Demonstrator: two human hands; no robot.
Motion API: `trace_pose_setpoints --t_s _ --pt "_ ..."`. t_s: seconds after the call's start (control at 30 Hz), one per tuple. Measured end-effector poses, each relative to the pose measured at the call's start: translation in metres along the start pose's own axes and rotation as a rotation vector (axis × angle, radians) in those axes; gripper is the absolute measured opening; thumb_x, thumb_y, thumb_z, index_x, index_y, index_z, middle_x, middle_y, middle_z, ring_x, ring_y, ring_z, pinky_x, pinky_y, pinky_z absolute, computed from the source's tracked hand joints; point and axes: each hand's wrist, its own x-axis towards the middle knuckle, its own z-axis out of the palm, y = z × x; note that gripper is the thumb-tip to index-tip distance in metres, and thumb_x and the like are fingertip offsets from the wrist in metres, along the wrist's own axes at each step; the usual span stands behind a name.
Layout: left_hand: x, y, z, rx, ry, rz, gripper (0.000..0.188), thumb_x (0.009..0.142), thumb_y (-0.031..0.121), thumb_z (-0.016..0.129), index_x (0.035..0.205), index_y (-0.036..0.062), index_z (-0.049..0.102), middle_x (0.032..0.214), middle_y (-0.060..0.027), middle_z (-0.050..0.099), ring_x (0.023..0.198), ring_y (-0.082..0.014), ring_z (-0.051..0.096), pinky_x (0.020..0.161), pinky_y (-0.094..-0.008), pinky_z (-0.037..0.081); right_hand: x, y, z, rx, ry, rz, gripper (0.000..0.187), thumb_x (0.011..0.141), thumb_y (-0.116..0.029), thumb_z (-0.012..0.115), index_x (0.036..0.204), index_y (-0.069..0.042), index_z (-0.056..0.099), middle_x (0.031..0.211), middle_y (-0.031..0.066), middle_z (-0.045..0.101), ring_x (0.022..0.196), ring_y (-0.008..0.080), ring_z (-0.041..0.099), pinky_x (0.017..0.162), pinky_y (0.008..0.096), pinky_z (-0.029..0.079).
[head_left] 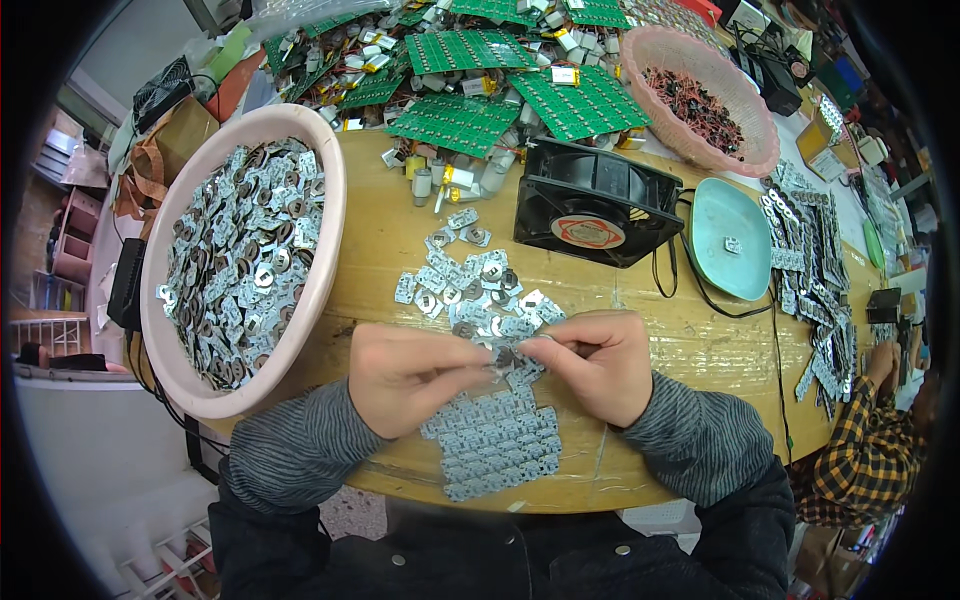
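Note:
Above the middle of the table's near part, my left hand (412,375) and my right hand (603,368) meet fingertip to fingertip. Both are closed in a pinch on a small circuit board (508,357), partly covered by the fingers and blurred. Just beyond them lies a loose pile of small whitish circuit boards (457,277), some bearing round dark or silvery parts. Close to my body, beneath the hands, is a panel of joined small boards (498,445) set in rows.
A pink basin (335,200) heaped with small boards stands left. Behind the pile is a black fan (598,200); right of it, a turquoise tray (730,275) holds one board. Green circuit panels (470,52), a pink basket (640,75) and stacked board strips (820,260) surround. Another person's checked sleeve (855,470) shows right.

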Motion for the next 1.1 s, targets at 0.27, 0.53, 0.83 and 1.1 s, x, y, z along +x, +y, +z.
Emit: trace_pose_setpoints --t_s 0.27,0.53,0.83,1.1 --pt "-0.005 -0.01 0.006 -0.282 0.046 -0.248 0.024 0.088 -0.006 0.068 0.111 -0.0041 0.07 0.089 -0.017 0.076 0.082 -0.0198 0.076 0.067 -0.0274 0.061 -0.001 0.0 0.004 0.024 0.021 -0.1 0.014 0.088 -0.002 0.073 0.1 0.005 0.074 0.074 0.0105 0.073 0.064 0.0123 0.069 0.058 0.0241 0.054" --pt "-0.006 -0.011 0.005 -0.368 0.026 -0.26 0.023 0.09 -0.011 0.063 0.113 -0.0104 0.064 0.097 -0.0199 0.072 0.092 -0.024 0.075 0.078 -0.0298 0.062 0.001 0.005 -0.001 -0.06 0.055 -0.197 0.016 0.086 -0.002 0.074 0.101 0.004 0.074 0.075 0.0145 0.073 0.064 0.0164 0.072 0.056 0.0258 0.056" --pt "-0.007 -0.008 0.007 -0.262 0.024 -0.201 0.014 0.087 -0.003 0.07 0.101 -0.0058 0.071 0.083 -0.0151 0.076 0.078 -0.0186 0.076 0.07 -0.0264 0.061 0.002 0.0 0.001 -0.078 -0.195 -0.31 0.02 0.089 0.002 0.068 0.108 0.005 0.073 0.081 0.0144 0.075 0.07 0.0168 0.074 0.063 0.0253 0.059" --pt "0.0 0.008 0.006 0.351 0.215 0.254 0.038 0.073 0.017 0.085 0.103 0.0015 0.068 0.107 -0.0195 0.069 0.092 -0.0294 0.07 0.076 -0.0392 0.057 0.002 0.008 -0.002 -0.205 0.059 -0.231 0.01 0.09 0.002 0.067 0.099 0.007 0.07 0.071 0.0097 0.071 0.062 0.0118 0.069 0.058 0.0234 0.054"
